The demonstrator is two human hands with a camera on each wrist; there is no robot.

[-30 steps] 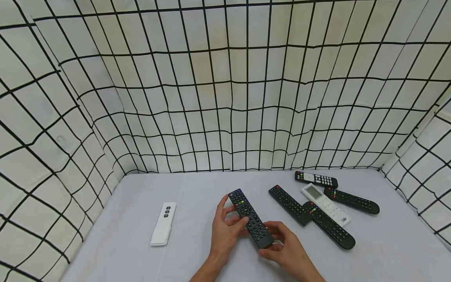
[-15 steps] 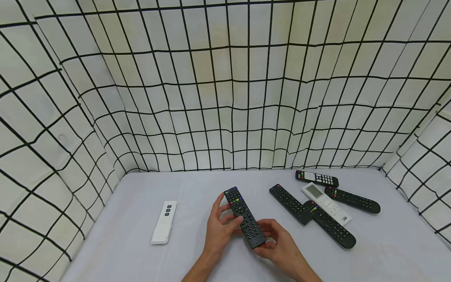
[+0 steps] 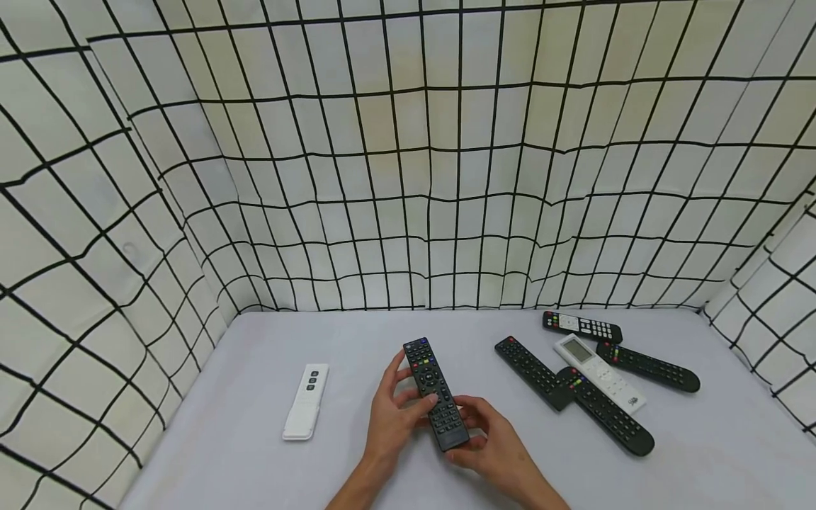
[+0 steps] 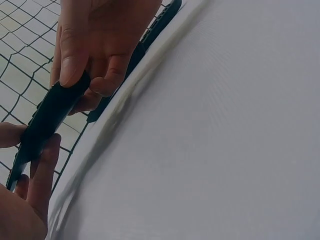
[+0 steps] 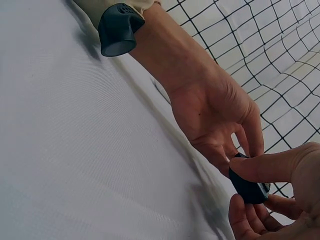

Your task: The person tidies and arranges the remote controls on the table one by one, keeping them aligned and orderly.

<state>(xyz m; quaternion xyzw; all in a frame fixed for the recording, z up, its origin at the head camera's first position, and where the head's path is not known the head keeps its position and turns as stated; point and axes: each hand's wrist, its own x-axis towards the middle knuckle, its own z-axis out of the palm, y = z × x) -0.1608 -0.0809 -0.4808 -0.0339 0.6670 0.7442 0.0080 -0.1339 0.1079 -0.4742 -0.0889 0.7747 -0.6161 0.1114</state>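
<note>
Between both hands a black remote control (image 3: 433, 389) is held tilted, its button face toward the head camera. My left hand (image 3: 392, 418) grips its left side, thumb lying across the buttons and fingers round the far edge. With the thumb below and fingers at the right side, my right hand (image 3: 494, 443) holds the lower end. In the left wrist view the remote (image 4: 45, 120) shows edge-on, raised off the table, pinched at both ends. Its lower end (image 5: 247, 185) appears in the right wrist view under the right thumb.
A white remote (image 3: 306, 402) lies on the white table (image 3: 242, 453) at left. At right lie a black remote (image 3: 534, 372), another overlapping it (image 3: 608, 414), a white remote with a screen (image 3: 599, 372) and two more black ones. Black-gridded white walls (image 3: 382, 212) enclose the back and sides.
Both hands have shifted slightly left with the black remote, which now stands a little more upright in the head view. The grip looks the same. The other remotes stay in place.
</note>
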